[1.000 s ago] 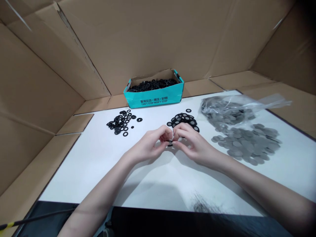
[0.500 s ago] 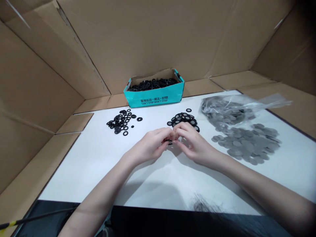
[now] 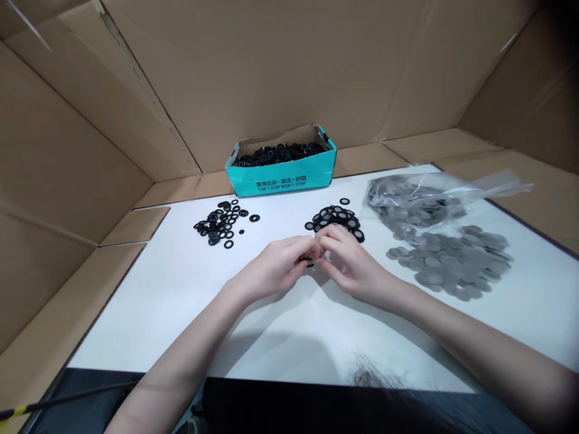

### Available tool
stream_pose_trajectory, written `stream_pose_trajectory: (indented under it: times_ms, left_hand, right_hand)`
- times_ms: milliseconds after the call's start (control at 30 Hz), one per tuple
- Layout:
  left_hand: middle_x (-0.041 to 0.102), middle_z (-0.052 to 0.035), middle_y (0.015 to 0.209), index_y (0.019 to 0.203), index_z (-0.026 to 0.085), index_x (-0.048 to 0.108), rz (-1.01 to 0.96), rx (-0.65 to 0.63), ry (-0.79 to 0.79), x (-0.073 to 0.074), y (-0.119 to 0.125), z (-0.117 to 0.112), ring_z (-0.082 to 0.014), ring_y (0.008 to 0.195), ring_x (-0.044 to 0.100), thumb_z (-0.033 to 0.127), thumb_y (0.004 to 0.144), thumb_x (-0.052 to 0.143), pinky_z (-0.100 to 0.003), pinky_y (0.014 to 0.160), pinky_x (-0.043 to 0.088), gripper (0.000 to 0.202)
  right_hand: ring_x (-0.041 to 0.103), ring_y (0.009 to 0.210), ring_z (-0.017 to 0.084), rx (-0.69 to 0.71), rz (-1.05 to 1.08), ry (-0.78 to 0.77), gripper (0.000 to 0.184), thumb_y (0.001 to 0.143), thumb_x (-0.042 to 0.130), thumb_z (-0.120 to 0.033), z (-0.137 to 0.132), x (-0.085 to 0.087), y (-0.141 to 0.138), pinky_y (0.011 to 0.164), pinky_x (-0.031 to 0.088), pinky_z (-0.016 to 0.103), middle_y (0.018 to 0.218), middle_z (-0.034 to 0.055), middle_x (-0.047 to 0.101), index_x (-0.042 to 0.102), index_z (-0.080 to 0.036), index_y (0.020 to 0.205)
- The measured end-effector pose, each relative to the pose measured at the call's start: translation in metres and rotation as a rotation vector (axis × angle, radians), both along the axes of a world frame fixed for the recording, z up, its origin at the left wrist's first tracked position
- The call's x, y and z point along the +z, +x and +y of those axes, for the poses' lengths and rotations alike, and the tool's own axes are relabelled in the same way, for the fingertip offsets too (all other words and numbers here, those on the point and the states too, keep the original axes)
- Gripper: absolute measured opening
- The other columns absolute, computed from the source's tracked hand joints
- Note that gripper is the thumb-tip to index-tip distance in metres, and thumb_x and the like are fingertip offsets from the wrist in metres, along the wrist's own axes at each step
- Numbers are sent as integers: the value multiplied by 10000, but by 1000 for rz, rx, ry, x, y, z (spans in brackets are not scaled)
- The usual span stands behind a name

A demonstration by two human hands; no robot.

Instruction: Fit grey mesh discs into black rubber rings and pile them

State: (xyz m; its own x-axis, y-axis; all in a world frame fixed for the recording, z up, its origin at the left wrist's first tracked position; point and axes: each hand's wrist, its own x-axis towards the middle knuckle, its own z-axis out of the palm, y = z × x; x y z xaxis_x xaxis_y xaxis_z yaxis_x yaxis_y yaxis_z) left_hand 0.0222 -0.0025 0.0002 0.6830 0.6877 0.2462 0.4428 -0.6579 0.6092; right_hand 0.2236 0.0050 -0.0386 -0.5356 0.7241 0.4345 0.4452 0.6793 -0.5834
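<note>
My left hand (image 3: 287,262) pinches a small black ring (image 3: 308,262) between thumb and fingers, above the white table. Against it, my right hand (image 3: 341,256) is closed, its fingertips meeting the left ones at the ring's edge. What the right fingers hold is mostly hidden; a sliver of something pale shows there. Just beyond the hands lies a pile of black rings with grey centres (image 3: 335,217). Loose black rings (image 3: 219,223) are heaped to the left. Thin grey discs (image 3: 452,262) spread out in a pile on the right.
A turquoise cardboard box (image 3: 283,176) full of black rings stands at the back. Behind the disc pile lies a clear plastic bag (image 3: 416,199) of grey discs. Cardboard walls (image 3: 294,66) enclose the white table (image 3: 158,301) at the back and sides.
Both hands stay pressed together around the ring, with only a very slight shift of the fingers. The whole view has drifted a little; the piles look unchanged.
</note>
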Motion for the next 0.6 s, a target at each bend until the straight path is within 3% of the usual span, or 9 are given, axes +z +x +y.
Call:
stream_pose_trajectory:
  times_ms: [167,300,600]
  left_hand:
    - [626,-21,898,933,195,509,4,23,-5,-2,3,-1,-129,778,574,23,846,441,-254,734,467,204]
    - [598,-1,854,922,190,512,-159,111,-25,-5,5,0,-112,739,550,34,835,476,-234,696,455,182]
    - [585,-19,908,950,181,522,-384,133,-122,-10,4,3,-116,794,585,126,888,559,-260,754,502,91]
  right_hand:
    - [507,894,235,-25,38,23,123,863,496,-102,1,0,0,776,420,402,927,76,558,482,-212,810]
    - [520,880,221,-72,109,28,102,895,529,-158,2,2,1,777,435,390,918,68,552,501,-215,814]
    - [582,950,239,-40,167,47,23,916,563,-220,0,1,0,837,471,415,994,86,615,586,-216,914]
